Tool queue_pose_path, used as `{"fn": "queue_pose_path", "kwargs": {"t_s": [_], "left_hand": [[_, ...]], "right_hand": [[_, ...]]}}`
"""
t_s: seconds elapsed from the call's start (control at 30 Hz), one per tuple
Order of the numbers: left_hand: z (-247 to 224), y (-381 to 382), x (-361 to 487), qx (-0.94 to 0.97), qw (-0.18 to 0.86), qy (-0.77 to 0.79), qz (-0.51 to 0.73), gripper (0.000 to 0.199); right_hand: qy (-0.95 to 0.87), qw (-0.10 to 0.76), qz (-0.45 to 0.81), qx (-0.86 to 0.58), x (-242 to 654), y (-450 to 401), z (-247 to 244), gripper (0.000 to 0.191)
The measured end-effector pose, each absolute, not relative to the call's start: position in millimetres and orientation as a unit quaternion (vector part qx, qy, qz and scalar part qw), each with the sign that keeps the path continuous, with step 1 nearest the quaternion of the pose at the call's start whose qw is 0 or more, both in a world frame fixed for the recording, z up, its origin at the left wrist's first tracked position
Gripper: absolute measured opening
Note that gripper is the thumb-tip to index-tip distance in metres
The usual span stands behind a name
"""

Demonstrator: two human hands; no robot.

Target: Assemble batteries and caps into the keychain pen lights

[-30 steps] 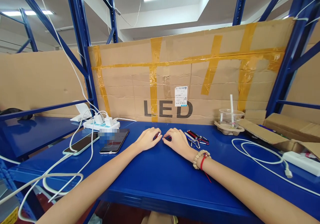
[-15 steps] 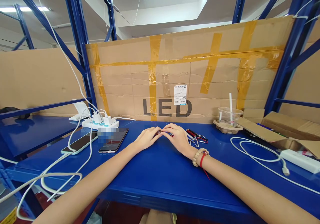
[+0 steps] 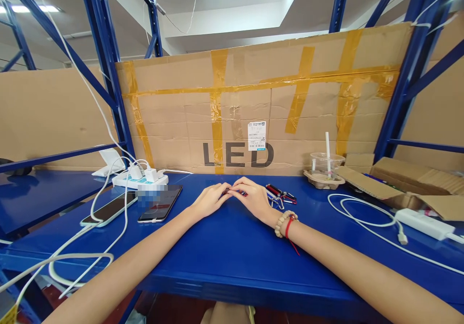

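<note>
Above the middle of the blue table (image 3: 217,251), my left hand (image 3: 210,200) and my right hand (image 3: 253,199) meet at the fingertips. Both are closed in a pinch around a small dark reddish object (image 3: 227,191), mostly covered by the fingers, so what it is cannot be made out. A beaded bracelet and a red string circle my right wrist. Just behind and right of my right hand lie several red and black small items (image 3: 281,193) with metal loops.
At the left are two phones (image 3: 161,205) (image 3: 110,208), a white power strip (image 3: 139,180) and white cables. On the right stand a clear cup (image 3: 326,164) in a carton holder, a looped cable, a white adapter (image 3: 424,223) and an open cardboard box (image 3: 409,176). Cardboard (image 3: 174,121) closes off the back.
The whole view has shifted slightly, so things appear a little further left. My fingertips have moved slightly around the small object, which shows less now.
</note>
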State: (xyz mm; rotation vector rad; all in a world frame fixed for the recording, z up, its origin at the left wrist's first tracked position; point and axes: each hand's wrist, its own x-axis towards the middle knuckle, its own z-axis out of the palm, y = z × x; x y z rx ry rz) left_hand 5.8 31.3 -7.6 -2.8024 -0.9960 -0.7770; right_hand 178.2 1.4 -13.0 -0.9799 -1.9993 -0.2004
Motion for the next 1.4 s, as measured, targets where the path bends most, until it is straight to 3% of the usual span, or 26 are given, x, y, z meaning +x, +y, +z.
{"fn": "queue_pose_path", "kwargs": {"t_s": [0.33,0.6,1.03,1.2,1.4], "left_hand": [[-11,40,4,-0.912,0.033,-0.329,-0.242,0.023],[-9,40,4,-0.892,0.022,-0.357,-0.276,0.021],[-9,41,2,-0.901,0.098,-0.337,-0.255,0.02],[-10,43,1,-0.846,0.143,-0.421,-0.295,0.023],[-10,45,-4,-0.83,0.065,-0.462,-0.305,0.023]], "right_hand": [[-0.818,0.392,-0.072,-0.415,180,2,-13,0.019],[-0.801,0.414,-0.04,-0.431,179,-3,-10,0.02],[-0.806,0.369,-0.049,-0.461,178,3,-16,0.025],[-0.796,0.33,-0.055,-0.504,179,7,-19,0.023],[-0.82,0.29,-0.058,-0.49,178,10,-23,0.019]]}}
